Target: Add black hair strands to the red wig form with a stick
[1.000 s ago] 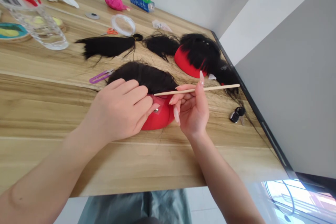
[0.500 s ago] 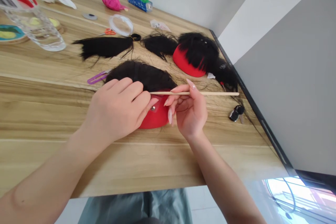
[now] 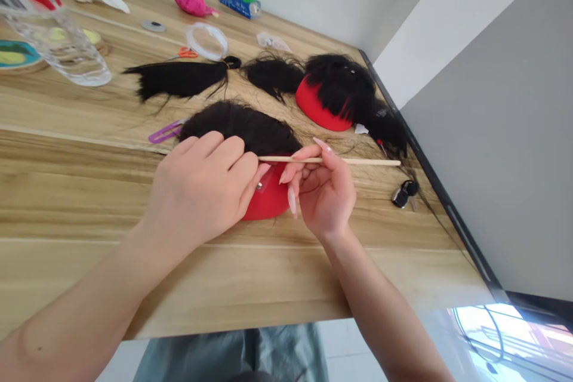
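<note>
A thin pale wooden stick (image 3: 369, 162) lies level between the thumb and fingers of my right hand (image 3: 329, 191). Its left end reaches my left hand (image 3: 203, 182), where the tip is hidden. My left hand is closed, knuckles up, over the near left side of a red rounded form (image 3: 269, 200) topped with black hair (image 3: 237, 125). Whatever the left fingers pinch is covered by the hand. Beside the left thumb, a small shiny stud (image 3: 259, 186) shows under what looks like a clear film on the red surface.
Another red form (image 3: 320, 104) with black hair stands behind to the right. A tied black hair bundle (image 3: 183, 79), purple clip (image 3: 165, 131), orange-handled scissors (image 3: 187, 52) and tape roll (image 3: 206, 40) lie beyond. Keys (image 3: 404, 193) are at right, a water bottle (image 3: 62, 36) at left.
The stick has slid a little to the left, toward my left hand, and its right end has dipped slightly. Both hands keep nearly the same place and grip.
</note>
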The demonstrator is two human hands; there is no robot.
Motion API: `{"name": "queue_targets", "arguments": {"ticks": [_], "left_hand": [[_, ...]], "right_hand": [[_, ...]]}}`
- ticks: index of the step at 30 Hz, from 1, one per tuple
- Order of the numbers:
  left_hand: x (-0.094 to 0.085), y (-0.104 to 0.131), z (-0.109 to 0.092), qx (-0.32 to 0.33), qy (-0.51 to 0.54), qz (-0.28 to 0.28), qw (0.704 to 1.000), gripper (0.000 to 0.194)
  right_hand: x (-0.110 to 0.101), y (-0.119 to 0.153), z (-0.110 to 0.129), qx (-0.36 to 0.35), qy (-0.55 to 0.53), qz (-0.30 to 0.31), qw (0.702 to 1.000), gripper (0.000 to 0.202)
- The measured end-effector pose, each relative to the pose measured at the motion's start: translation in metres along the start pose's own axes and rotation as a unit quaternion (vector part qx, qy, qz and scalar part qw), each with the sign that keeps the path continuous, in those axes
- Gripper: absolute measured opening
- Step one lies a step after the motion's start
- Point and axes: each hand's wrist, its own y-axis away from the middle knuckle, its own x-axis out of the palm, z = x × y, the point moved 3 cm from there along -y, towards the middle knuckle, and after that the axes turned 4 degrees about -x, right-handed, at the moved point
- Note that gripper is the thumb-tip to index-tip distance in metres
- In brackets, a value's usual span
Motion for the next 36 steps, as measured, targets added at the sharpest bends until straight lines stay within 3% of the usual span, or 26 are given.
{"name": "queue_targets", "arguments": {"ticks": [5,18,36], "left_hand": [[-0.0003,-0.0015,-0.0021,0.003,-0.011,-0.001,1.000,0.029],[-0.0012,-0.0008,-0.0004,-0.011,0.015,-0.002,1.000,0.028],[-0.0025,0.0003,0.0005,0.018,0.034,-0.018,0.999,0.030]], "right_hand": [[-0.0013,-0.0004,-0.0007,0.001,-0.025,0.001,1.000,0.034],[0.0010,-0.0003,0.0022,-0.009,0.029,0.032,0.999,0.035],[-0.0010,-0.0010,0.0015,-0.004,0.041,0.008,0.999,0.035]]}}
